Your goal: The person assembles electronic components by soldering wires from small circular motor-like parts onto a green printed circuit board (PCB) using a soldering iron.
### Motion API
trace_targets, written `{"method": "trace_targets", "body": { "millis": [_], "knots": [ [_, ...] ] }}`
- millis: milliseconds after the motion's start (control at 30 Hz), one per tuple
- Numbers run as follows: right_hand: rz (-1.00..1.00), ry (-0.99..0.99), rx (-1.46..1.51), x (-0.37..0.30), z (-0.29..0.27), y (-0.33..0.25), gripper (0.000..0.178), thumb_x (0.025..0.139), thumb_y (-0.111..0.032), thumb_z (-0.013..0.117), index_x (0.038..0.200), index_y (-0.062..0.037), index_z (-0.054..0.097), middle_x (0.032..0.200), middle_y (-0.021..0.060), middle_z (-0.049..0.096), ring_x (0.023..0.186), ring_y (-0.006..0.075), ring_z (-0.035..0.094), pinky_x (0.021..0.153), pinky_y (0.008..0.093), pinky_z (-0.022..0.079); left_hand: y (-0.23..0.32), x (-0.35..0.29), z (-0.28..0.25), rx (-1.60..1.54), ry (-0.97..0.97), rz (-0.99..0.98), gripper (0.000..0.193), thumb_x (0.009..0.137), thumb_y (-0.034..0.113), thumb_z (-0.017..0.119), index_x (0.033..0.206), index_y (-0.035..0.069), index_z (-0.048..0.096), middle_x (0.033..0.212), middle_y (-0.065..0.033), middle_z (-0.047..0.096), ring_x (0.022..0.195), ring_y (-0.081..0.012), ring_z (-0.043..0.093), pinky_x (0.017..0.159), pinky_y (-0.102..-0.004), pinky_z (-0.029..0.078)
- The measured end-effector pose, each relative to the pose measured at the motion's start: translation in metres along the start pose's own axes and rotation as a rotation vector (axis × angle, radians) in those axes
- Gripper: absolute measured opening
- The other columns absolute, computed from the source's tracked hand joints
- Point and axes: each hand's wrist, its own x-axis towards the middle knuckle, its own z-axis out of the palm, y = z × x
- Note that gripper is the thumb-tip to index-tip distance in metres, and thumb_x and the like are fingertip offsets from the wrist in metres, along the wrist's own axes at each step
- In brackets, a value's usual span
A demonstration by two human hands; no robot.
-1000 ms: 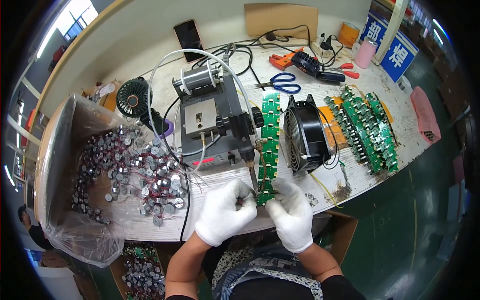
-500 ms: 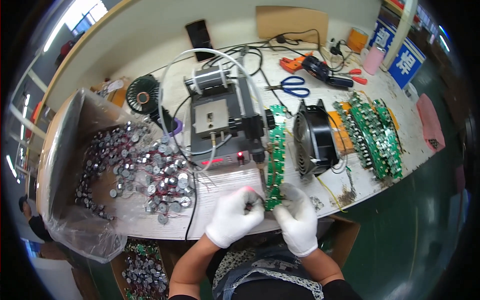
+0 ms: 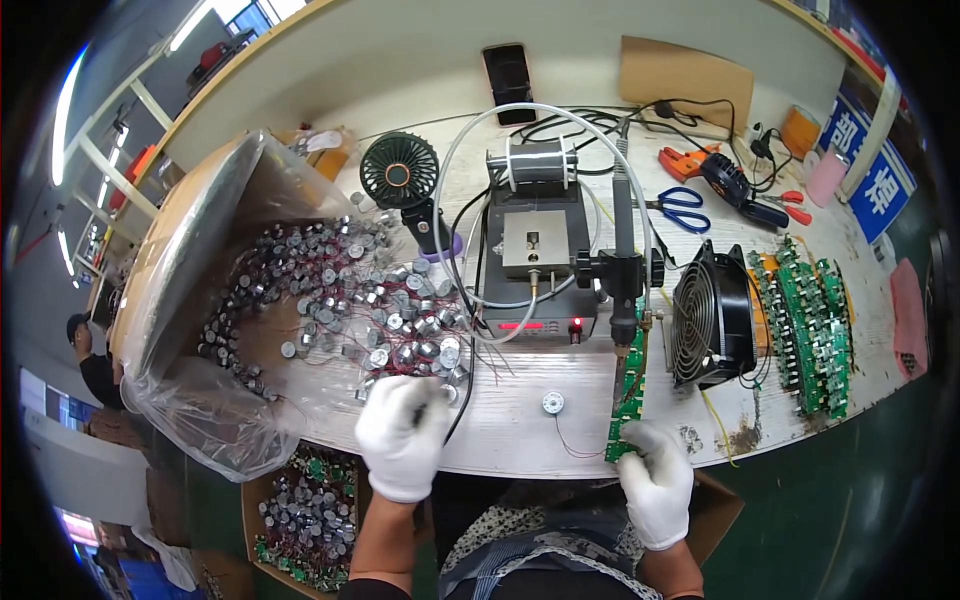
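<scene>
R hand (image 3: 656, 485) had thumb + fingers pinched on the near end of the green strip (image 3: 627, 412), which lay just inside the table's (image 3: 515, 445) near edge, R of centre, under the soldering iron (image 3: 623, 325). A small motor (image 3: 553, 403) sat L of it, nr the same edge, its thin wire (image 3: 575, 446) running to the strip's end. L hand (image 3: 404, 440), fingers curled but blurred, was at the near side of the motor pile (image 3: 405, 325); couldn't tell if it held anything. Handling tip, prob.: strip wanted a firm, flat R grip by its edge, wire slack w/ no tug, gloves well clear of the iron's hot end.
</scene>
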Motion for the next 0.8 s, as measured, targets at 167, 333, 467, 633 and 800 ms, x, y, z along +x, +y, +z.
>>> {"method": "trace_targets", "body": {
  "millis": [167, 333, 467, 633, 800],
  "knots": [
    [-0.257, -0.028, -0.186, 0.003, 0.000, -0.003, 0.022, 0.073, 0.008, 0.062, 0.093, 0.0008, 0.069, 0.092, 0.0147, 0.063, 0.083, 0.0267, 0.062, 0.074, 0.0333, 0.050, -0.017, -0.002, -0.014, 0.138, -0.024, -0.008, 0.018, 0.078, -0.001, 0.075, 0.095, 0.001, 0.068, 0.088, -0.0103, 0.062, 0.071, -0.0206, 0.062, 0.063, -0.0299, 0.050],
    [-0.251, -0.034, -0.196, 0.004, 0.002, -0.003, 0.020, 0.073, 0.008, 0.062, 0.090, 0.0007, 0.069, 0.093, 0.0149, 0.063, 0.083, 0.0272, 0.062, 0.073, 0.0338, 0.050, -0.025, -0.010, -0.007, 0.287, -0.048, 0.012, 0.045, 0.077, 0.004, 0.076, 0.120, 0.006, 0.062, 0.099, -0.0131, 0.061, 0.076, -0.0270, 0.062, 0.067, -0.0344, 0.051],
    [-0.257, -0.044, -0.210, 0.003, 0.002, -0.004, 0.017, 0.073, 0.008, 0.063, 0.088, 0.0002, 0.067, 0.093, 0.0145, 0.063, 0.082, 0.0268, 0.062, 0.072, 0.0337, 0.050, -0.028, -0.027, -0.008, -0.113, 0.386, -0.245, 0.047, 0.072, 0.002, 0.078, 0.116, 0.006, 0.063, 0.100, -0.0125, 0.062, 0.079, -0.0269, 0.062, 0.074, -0.0361, 0.052],
    [-0.264, -0.053, -0.244, 0.004, 0.003, -0.003, 0.017, 0.073, 0.008, 0.063, 0.087, -0.0002, 0.067, 0.094, 0.0145, 0.062, 0.082, 0.0266, 0.062, 0.072, 0.0337, 0.050, -0.030, -0.014, -0.015, 0.259, -0.089, 0.132, 0.028, 0.073, 0.003, 0.075, 0.099, 0.005, 0.066, 0.095, -0.0084, 0.063, 0.080, -0.0255, 0.061, 0.072, -0.0344, 0.052],
    [-0.292, -0.075, -0.281, 0.005, 0.002, -0.005, 0.017, 0.073, 0.006, 0.066, 0.089, -0.0002, 0.067, 0.096, 0.0143, 0.061, 0.082, 0.0270, 0.061, 0.073, 0.0340, 0.050, -0.028, -0.014, -0.004, 0.499, -0.282, 0.038, 0.025, 0.076, 0.015, 0.072, 0.101, 0.014, 0.066, 0.093, -0.0026, 0.062, 0.081, -0.0257, 0.060, 0.071, -0.0397, 0.051]
  ]
}}
